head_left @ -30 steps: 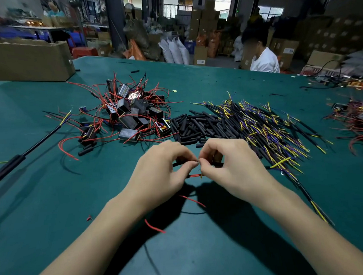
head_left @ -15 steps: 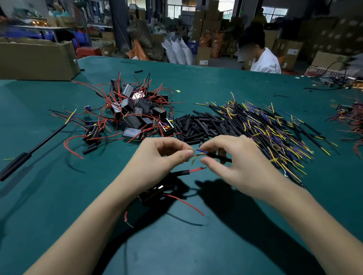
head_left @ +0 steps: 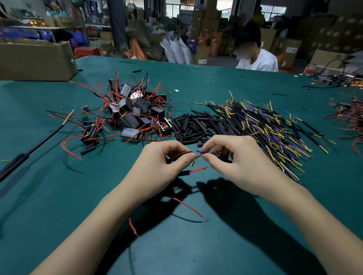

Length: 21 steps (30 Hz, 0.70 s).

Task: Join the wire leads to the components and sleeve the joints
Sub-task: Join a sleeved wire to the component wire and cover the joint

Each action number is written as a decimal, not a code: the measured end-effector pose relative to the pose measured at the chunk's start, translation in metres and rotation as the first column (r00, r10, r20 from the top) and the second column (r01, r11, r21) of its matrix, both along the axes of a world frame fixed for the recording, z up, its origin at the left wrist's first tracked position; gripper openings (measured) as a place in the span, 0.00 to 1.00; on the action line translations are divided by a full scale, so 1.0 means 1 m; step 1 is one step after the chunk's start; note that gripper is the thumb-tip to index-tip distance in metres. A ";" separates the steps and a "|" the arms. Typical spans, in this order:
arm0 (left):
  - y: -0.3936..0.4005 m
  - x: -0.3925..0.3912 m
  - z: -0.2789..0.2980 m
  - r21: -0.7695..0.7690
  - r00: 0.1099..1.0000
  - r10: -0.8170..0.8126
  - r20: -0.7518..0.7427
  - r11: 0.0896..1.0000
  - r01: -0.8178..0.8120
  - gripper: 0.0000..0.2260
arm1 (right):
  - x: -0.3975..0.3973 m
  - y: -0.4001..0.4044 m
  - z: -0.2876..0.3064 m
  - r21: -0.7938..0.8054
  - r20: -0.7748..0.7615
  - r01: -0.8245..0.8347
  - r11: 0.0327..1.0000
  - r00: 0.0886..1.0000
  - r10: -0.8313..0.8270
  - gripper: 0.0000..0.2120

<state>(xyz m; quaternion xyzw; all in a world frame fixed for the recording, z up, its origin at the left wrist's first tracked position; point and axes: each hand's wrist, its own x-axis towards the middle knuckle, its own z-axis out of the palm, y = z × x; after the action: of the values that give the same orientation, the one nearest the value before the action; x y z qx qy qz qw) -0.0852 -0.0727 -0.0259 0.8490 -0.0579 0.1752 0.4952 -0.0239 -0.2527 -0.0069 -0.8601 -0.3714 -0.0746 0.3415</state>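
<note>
Left hand: fingers curled, thumb and forefinger pinched on a bare stranded lead end at mid-table. Right hand: likewise curled, its fingertips pinched on the yellow and blue tips of a sheathed wire lead, which is met tip to tip with the left hand's strands; the joint is judged to be in the making, not yet twisted closed, and no sleeve is seen over it. A second red lead with a black sleeve at its root is projected from below the left hand; the component itself is hidden under that hand, and two further red leads are trailed toward the near edge of the green table. Beyond the hands: a loose stock of black sleeve pieces, untouched; to its right, a large heap of sheathed yellow-and-blue leads; to its left, a pile of black box components with red leads, judged unjoined. One long finished-looking sleeved assembly is laid at far left. Most of the stock is judged still to be worked.
</note>
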 end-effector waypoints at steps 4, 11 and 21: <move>0.001 0.000 0.001 -0.060 0.996 -0.064 -0.065 0.996 0.060 0.04 | -0.004 0.002 0.001 -0.032 0.117 0.073 0.997 0.991 -0.068 0.01; -0.006 -0.002 -0.005 0.084 0.992 0.024 0.125 0.996 -0.035 0.08 | -0.006 0.006 0.003 0.022 -0.089 0.005 1.000 0.996 -0.003 0.03; -0.012 -0.005 -0.006 0.002 0.971 0.072 0.229 0.997 -0.074 0.09 | -0.007 0.008 0.009 0.293 -0.464 -0.006 0.956 0.873 0.147 0.05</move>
<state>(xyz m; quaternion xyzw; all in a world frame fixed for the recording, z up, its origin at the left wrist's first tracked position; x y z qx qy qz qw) -0.0899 -0.0852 -0.0315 0.8272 -0.0843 0.2897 0.4739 -0.0312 -0.2448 0.0016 -0.7784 -0.2946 0.1028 0.5448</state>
